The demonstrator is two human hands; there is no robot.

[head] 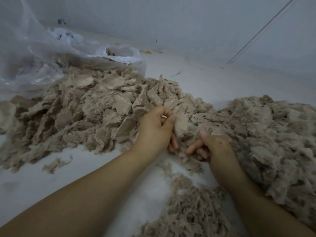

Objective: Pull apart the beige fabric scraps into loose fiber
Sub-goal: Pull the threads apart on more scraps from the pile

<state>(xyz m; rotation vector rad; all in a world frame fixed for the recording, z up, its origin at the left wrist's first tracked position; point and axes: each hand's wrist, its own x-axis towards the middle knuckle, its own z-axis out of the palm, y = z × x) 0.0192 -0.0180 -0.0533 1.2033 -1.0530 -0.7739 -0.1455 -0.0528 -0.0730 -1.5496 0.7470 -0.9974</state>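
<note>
Scraps (82,106) are heaping along the floor's (51,177) left edge, loose fiber (273,134) along its right. I am working one scrap (180,124) between them: left hand (153,129) is pinching its top tight, right hand (213,147) is curling into fluff below. Pulling should stay short, sideways.

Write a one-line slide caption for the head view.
Left hand pinches a beige fabric scrap beside the right hand, between scrap heap and loose fiber pile.

Two bare forearms, no sleeves, watch or rings showing; the left hand (154,130) and right hand (216,147) wear no gloves.
</note>
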